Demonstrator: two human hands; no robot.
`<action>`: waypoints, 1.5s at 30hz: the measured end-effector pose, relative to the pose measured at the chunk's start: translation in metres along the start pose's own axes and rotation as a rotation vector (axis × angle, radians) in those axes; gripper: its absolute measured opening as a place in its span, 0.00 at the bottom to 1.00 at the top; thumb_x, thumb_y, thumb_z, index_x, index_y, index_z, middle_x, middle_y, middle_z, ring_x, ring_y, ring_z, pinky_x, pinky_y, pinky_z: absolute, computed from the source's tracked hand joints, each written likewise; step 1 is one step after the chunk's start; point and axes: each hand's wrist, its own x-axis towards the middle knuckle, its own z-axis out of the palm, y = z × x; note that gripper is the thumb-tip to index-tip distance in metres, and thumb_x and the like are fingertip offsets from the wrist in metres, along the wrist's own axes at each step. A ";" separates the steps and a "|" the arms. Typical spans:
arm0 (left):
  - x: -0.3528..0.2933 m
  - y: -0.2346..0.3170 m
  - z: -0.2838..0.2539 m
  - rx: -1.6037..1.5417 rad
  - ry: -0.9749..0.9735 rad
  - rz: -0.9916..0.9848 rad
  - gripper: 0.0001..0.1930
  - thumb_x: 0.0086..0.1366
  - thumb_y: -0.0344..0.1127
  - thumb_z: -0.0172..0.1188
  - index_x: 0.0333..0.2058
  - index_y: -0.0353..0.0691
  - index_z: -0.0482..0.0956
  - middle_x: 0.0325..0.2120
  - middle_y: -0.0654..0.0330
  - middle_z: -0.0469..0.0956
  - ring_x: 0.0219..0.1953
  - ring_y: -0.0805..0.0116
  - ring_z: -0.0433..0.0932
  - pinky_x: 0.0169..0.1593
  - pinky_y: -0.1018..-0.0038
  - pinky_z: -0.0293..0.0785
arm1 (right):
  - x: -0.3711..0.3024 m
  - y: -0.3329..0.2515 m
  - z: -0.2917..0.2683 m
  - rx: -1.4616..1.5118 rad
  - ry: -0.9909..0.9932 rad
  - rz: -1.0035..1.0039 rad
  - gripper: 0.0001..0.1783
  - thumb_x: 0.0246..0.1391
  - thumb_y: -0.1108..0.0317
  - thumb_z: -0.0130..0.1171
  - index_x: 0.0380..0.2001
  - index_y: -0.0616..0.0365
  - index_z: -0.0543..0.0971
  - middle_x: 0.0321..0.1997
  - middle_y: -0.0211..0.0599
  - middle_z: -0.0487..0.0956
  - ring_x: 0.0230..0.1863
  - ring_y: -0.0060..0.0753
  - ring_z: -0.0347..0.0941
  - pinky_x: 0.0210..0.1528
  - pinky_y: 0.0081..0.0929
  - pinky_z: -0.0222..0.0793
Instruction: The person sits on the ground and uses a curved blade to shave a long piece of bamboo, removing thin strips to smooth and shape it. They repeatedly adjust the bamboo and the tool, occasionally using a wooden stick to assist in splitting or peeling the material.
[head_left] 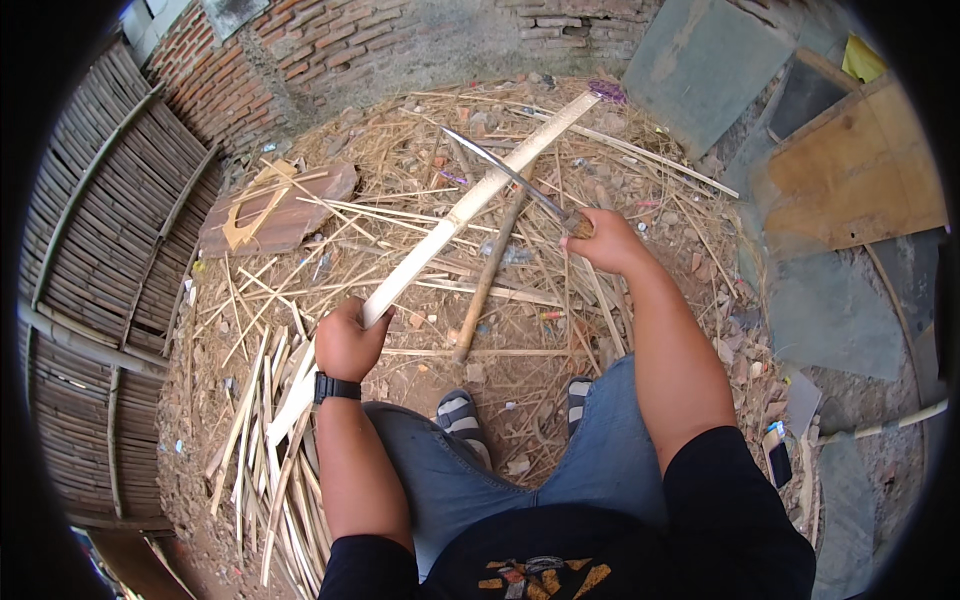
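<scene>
My left hand (350, 341), a dark watch on its wrist, is closed around a long pale bamboo slat (425, 258). The slat slants up and away to the right, and its near end runs back past my wrist toward a pile of strips. In my right hand (607, 241) is the wooden handle of a machete (545, 202). Its narrow metal blade points to the upper left and crosses the slat about midway along its far part. I cannot tell how deep the edge sits. A round wooden stick (484, 285) slants beneath the slat, between the two hands.
Split bamboo strips (255, 440) lie heaped by my left leg, with more scattered over the littered dirt. A reddish-brown board (285, 212) lies at far left. A woven bamboo wall (95, 270) stands left, a brick wall (330, 60) behind. Grey sheets (705, 75) lean at right.
</scene>
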 end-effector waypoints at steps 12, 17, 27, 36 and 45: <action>0.001 -0.009 0.003 -0.016 0.034 0.015 0.22 0.58 0.49 0.76 0.24 0.36 0.78 0.18 0.49 0.79 0.21 0.50 0.79 0.29 0.59 0.74 | 0.000 -0.007 0.003 -0.105 0.123 0.026 0.26 0.55 0.55 0.71 0.53 0.57 0.83 0.46 0.52 0.85 0.51 0.55 0.82 0.55 0.46 0.76; 0.003 -0.004 0.001 -0.018 0.013 0.000 0.22 0.58 0.50 0.76 0.25 0.35 0.79 0.18 0.50 0.79 0.21 0.52 0.78 0.29 0.61 0.73 | -0.009 -0.019 0.004 -0.099 0.132 0.062 0.22 0.55 0.54 0.71 0.47 0.57 0.83 0.42 0.51 0.86 0.47 0.53 0.83 0.52 0.46 0.77; 0.001 -0.009 0.006 -0.024 0.017 0.020 0.22 0.58 0.50 0.76 0.25 0.36 0.79 0.17 0.51 0.78 0.19 0.55 0.76 0.28 0.62 0.72 | -0.005 -0.010 0.004 -0.134 0.144 -0.005 0.26 0.54 0.54 0.71 0.53 0.57 0.83 0.45 0.53 0.85 0.49 0.54 0.82 0.53 0.45 0.77; 0.000 -0.004 0.004 -0.060 0.010 -0.005 0.22 0.58 0.51 0.75 0.26 0.37 0.80 0.19 0.50 0.79 0.21 0.51 0.78 0.29 0.60 0.73 | -0.014 -0.027 0.000 -0.101 0.137 -0.032 0.27 0.54 0.54 0.71 0.52 0.58 0.83 0.42 0.54 0.85 0.47 0.55 0.82 0.51 0.45 0.76; 0.001 0.001 0.001 0.004 0.001 -0.006 0.21 0.58 0.50 0.76 0.25 0.37 0.80 0.18 0.51 0.79 0.20 0.54 0.77 0.29 0.62 0.74 | -0.004 -0.003 -0.003 -0.100 0.154 0.101 0.25 0.54 0.53 0.71 0.50 0.57 0.83 0.44 0.53 0.85 0.48 0.55 0.82 0.52 0.46 0.76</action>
